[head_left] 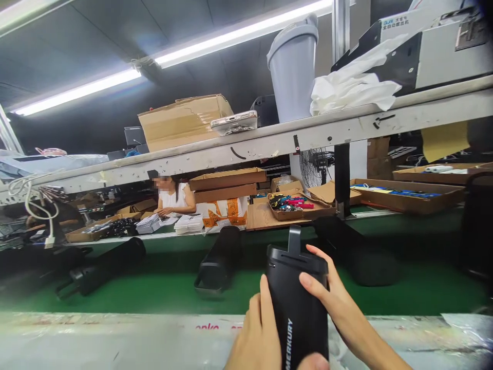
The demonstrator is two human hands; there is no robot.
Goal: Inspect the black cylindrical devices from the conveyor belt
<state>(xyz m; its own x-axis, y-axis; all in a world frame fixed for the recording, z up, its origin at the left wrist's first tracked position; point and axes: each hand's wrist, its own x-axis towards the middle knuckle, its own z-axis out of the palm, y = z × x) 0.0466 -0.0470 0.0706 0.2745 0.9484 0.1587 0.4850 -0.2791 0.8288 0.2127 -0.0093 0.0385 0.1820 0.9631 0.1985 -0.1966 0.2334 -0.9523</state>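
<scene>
A black portable speaker (297,303) with white MERKURY lettering and a strap-like handle (295,240) stands upright, slightly tilted, in front of me. My left hand (256,329) is closed around its lower left side, the thumb tip showing at the bottom of the front. My right hand (339,300) grips the upper right edge, thumb on the front face and a finger reaching behind the top. The speaker's lower end is out of frame. Beyond it, similar black units lie on the green conveyor belt (165,293): one at centre (220,259), another on the left (110,267), one blurred on the right (358,252).
A white ledge (134,341) runs along the near side. Overhead, a shelf (277,133) carries a carton (181,123), a phone (234,122) and a grey bin (295,72). Across the belt are a tray of colourful parts (292,203) and a seated person (175,198).
</scene>
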